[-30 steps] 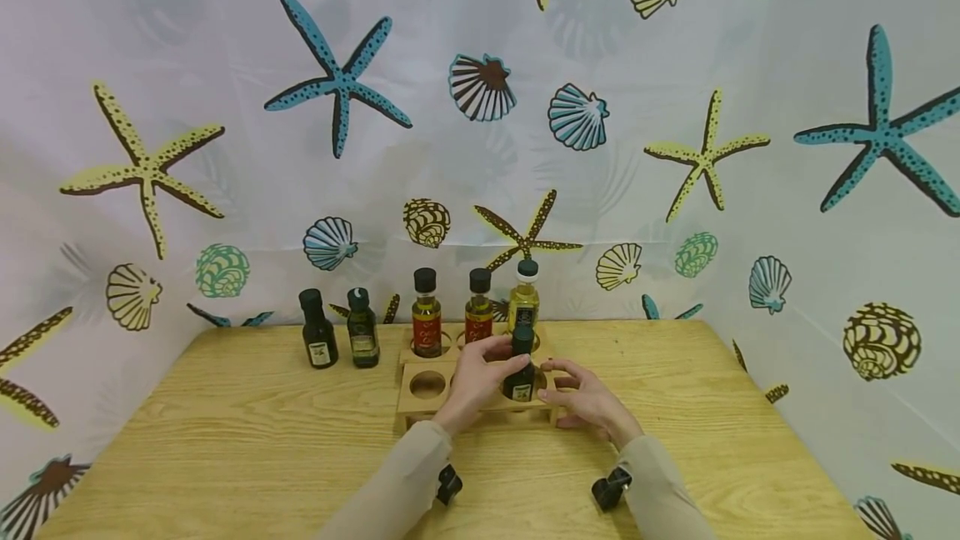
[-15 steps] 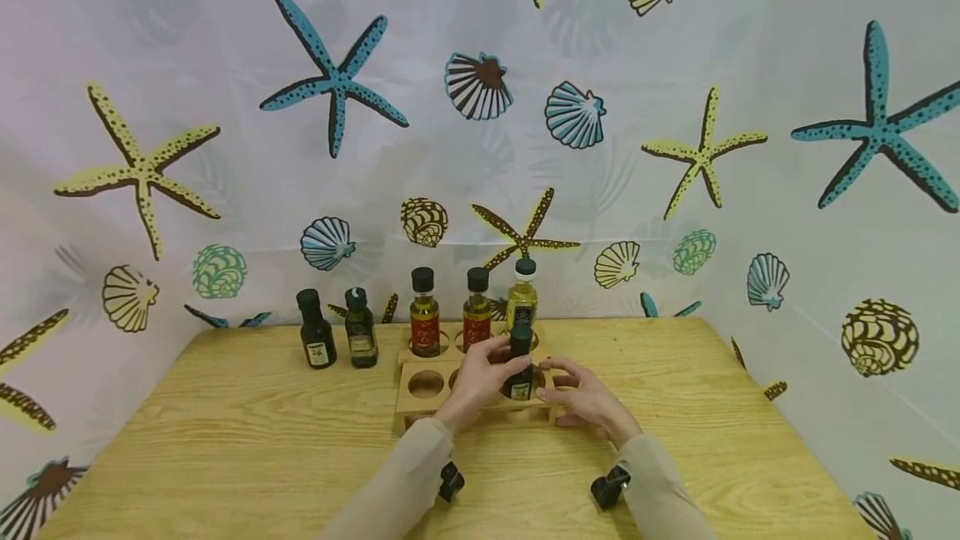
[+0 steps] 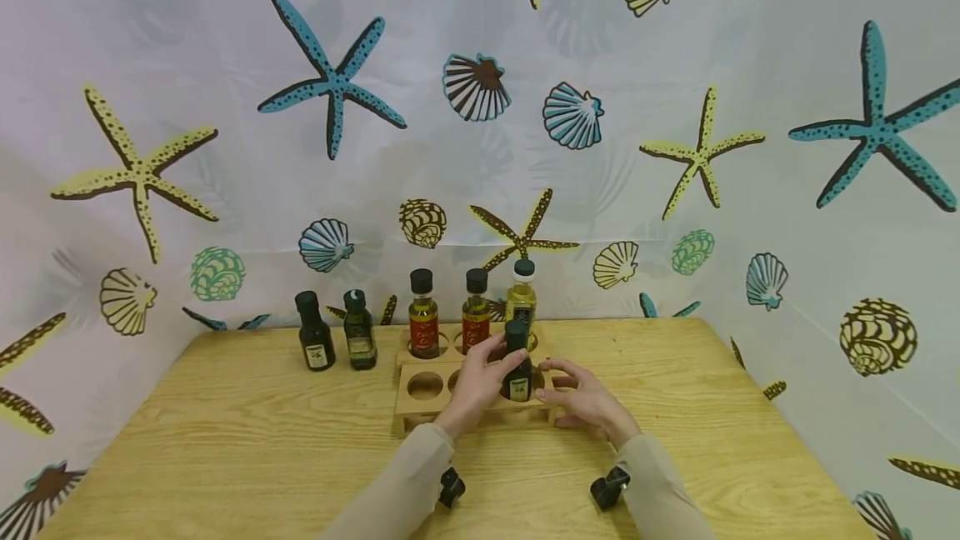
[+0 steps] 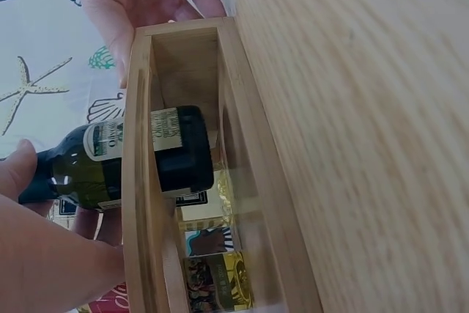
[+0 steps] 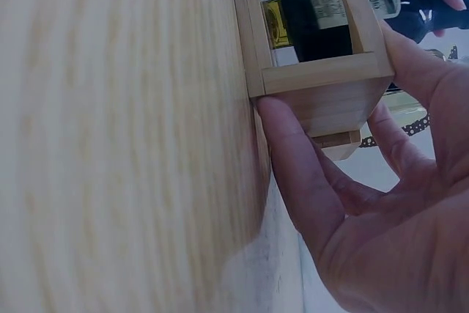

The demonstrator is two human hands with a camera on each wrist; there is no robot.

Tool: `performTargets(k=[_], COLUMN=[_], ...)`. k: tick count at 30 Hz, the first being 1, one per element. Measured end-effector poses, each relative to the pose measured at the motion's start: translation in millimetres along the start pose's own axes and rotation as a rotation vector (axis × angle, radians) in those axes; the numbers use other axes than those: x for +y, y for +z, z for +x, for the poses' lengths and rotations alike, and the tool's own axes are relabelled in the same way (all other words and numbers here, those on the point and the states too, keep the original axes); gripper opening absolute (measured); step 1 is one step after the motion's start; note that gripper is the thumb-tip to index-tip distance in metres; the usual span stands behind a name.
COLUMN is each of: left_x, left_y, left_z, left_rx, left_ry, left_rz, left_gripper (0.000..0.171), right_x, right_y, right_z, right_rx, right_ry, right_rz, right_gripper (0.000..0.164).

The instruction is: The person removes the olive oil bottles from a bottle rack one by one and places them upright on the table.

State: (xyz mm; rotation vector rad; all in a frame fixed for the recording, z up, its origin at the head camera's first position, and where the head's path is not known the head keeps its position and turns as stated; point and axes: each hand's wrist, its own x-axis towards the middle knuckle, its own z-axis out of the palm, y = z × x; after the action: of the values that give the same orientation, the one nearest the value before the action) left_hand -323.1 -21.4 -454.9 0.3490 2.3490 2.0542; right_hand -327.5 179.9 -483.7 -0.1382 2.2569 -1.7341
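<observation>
In the head view, my left hand [image 3: 472,382] pinches the neck of a small dark green bottle [image 3: 519,390] with a black cap. The bottle stands in the right-hand hole of the front row of a two-tier wooden bottle rack [image 3: 417,405]. From the left wrist, the bottle's base [image 4: 185,155] pokes below the top board, above the rack's lower rail [image 4: 275,218]. My right hand [image 3: 588,398] grips the rack's right end; in the right wrist view its fingers and thumb surround the end panel [image 5: 322,100].
Two red-labelled oil bottles [image 3: 424,332] and a pale yellow oil bottle [image 3: 522,294] occupy the rack's back row. Two dark bottles [image 3: 315,340] stand on the wooden table [image 3: 247,440] left of the rack. A patterned cloth [image 3: 465,165] hangs behind the table.
The bottle in my left hand has shifted slightly up and to the left, its cap nearer my fingers. The right hand keeps its grip on the rack.
</observation>
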Motion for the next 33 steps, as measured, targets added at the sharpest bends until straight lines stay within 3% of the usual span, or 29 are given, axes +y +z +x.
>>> performTargets(k=[9, 15, 20, 33], left_x=[8.0, 17.6, 24.9, 26.8], left_y=[-2.5, -7.5, -17.7, -49.2], left_z=[0.4, -2.0, -2.5, -5.3], left_rx=[0.012, 0.015, 0.026, 0.067], left_ry=[0.067, 0.089, 0.097, 0.106], left_rz=[-0.017, 0.005, -0.026, -0.041], left_gripper=[0.043, 0.045, 0.045, 0.044], right_x=[0, -1, -3, -1], right_y=[0, 0, 0, -1], right_z=[1, -1, 0, 0], right_rx=[-0.007, -0.004, -0.001, -0.023], right_ry=[-0.011, -0.006, 0.003, 0.005], right_rz=[-0.005, -0.002, -0.002, -0.005], right_gripper=[0.055, 0.054, 0.055, 0.061])
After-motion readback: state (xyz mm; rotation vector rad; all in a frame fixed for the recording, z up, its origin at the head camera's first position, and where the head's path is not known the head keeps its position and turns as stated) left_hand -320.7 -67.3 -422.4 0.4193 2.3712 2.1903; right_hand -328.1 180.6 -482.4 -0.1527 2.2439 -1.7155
